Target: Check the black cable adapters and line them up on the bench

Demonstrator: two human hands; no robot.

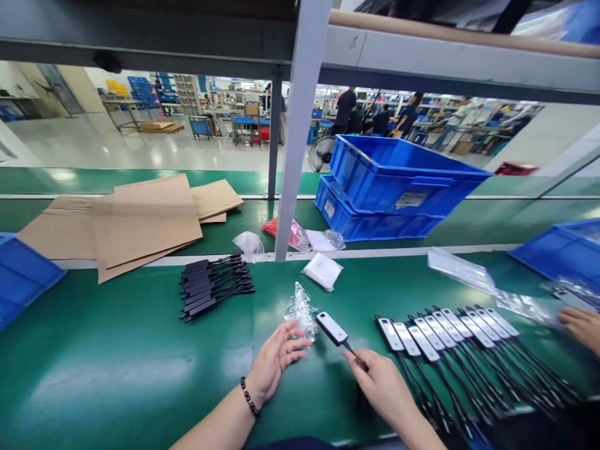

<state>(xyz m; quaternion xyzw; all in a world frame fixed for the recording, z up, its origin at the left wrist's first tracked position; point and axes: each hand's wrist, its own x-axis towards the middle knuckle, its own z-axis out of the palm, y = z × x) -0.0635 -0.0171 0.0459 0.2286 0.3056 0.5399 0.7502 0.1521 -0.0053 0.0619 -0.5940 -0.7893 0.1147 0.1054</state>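
Between the fingers of my right hand (375, 381) is the cable of a small black device with a silver-grey face (332, 328); the device points up and to the left, over the green bench. My left hand (279, 356), with a beaded bracelet at the wrist, is held with fingers apart and nothing in them. Just beyond its fingertips lies a crumpled clear plastic film (300, 306). To the right, a row of similar devices (440, 331) rests with cables trailing toward me. At left sits a stack of black devices (213, 284), their cables pointing right.
Another person's hand (581, 328) touches plastic bags at the right edge. Stacked blue crates (403, 181) stand behind a white post (300, 125). Cardboard sheets (150, 219) lie back left. A white packet (323, 270) and a red bag (290, 232) lie near the middle.
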